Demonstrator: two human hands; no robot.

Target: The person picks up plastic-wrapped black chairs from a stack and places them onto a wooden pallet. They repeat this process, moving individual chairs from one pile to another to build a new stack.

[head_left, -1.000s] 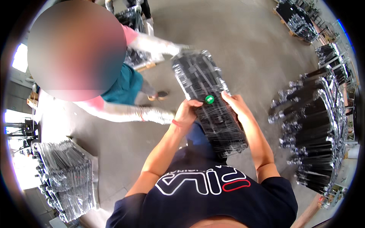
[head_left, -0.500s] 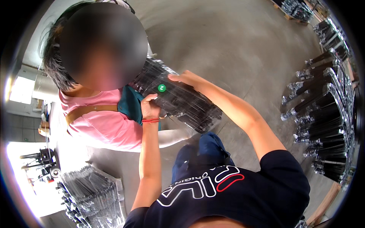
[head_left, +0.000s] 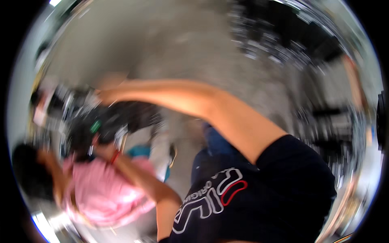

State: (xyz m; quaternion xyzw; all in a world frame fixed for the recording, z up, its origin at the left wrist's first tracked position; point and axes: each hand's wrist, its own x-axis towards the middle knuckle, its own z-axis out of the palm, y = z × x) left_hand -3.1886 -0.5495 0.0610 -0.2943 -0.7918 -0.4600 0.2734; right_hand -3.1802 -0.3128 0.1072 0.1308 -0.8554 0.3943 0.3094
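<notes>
A dark, plastic-wrapped bundle [head_left: 133, 113] with a round green sticker [head_left: 95, 126] lies across my two hands at the left, smeared by motion. My right hand [head_left: 111, 90] is closed on its far edge, the arm stretched out to the left. On the near edge, my left hand [head_left: 106, 150], with a red cord at the wrist, is closed on the bundle too. The fingers of both hands are blurred. What the bundle contains cannot be made out through the wrap.
Close by on the left is a person in a pink top [head_left: 103, 186], bent beside the bundle. Rows of dark wrapped bundles [head_left: 291, 30] stand at the far right, with more dark stock [head_left: 324, 129] along the right side. Grey concrete floor [head_left: 190, 48] lies between.
The view has swung round to the right and is blurred. My hands and the bundle now appear farther left; the person in pink is lower left. Both hands stay on the bundle.
</notes>
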